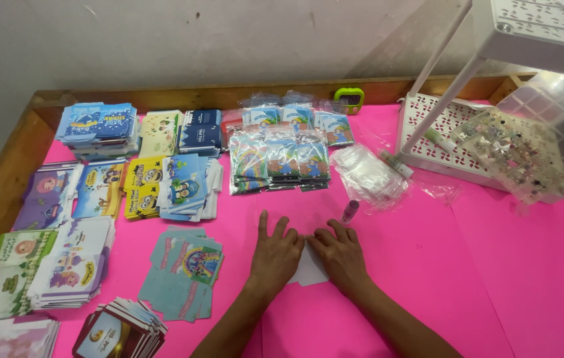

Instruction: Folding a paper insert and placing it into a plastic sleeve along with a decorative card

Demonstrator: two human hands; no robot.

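Near the middle of the pink mat (pixel 494 265), pressing down on a pale flat card (pixel 310 273) with both palms. Left hand (pixel 275 255) spread wide and flat, fingers fanned, gripping nothing; right hand (pixel 340 255) likewise flat and unclenched, fingertips angled toward the left so that the two nearly meet. Lying mostly hidden beneath them, that card: only a lower corner and a sliver peeping out between the wrists, so impossible to tell whether folded or single. To all appearances a flattening or creasing step, so best done thus: keep even weight through both palms, slide outward from the centre rather than dabbing, hold the edges square, and avoid dragging the card across the mat. Worth minding the small purple-capped tube (pixel 350 212) just beyond the right fingertips, near enough to be knocked and rolled. Just left of the left hand, apart from it, a loose pile of teal die-cut cards (pixel 182 272). Farther back, well clear of both hands, rows of rainbow-printed packets (pixel 281 162) and a heap of clear plastic sleeves (pixel 368 176); off to the right, a white perforated rack (pixel 428 132).
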